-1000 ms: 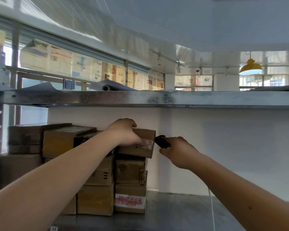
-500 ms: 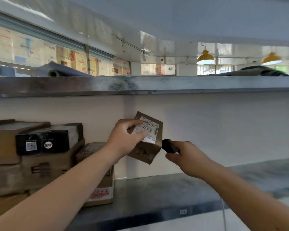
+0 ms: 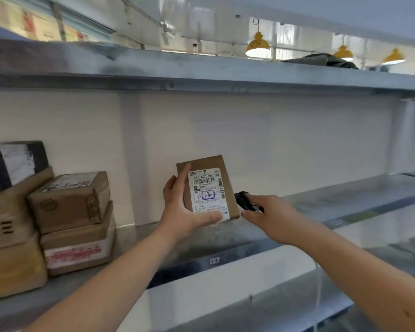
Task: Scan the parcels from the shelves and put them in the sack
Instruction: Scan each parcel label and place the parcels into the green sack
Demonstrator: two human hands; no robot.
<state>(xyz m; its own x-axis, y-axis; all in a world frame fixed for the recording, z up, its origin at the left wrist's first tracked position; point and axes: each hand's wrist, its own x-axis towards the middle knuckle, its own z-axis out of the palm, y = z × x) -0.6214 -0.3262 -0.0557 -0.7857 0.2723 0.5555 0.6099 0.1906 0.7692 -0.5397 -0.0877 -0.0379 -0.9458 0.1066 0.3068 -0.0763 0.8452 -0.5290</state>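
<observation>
Brown cardboard parcel [image 3: 207,188] held upright in front of the shelf [image 3: 321,202], its label facing the person, just left of the scanner.

The left hand [image 3: 185,212] grips the parcel from its left side, thumb pressed across the bottom of the white label [image 3: 207,191], fingers behind; the parcel's long axis stands nearly vertical. The right hand [image 3: 271,216] is curled around a small black scanner [image 3: 246,201], whose nose sits just beside the parcel's lower right edge, seemingly not touching. The barcode lies up and to the left of that hand, so the scanner probably needs turning toward it. The sack is not in view.
</observation>
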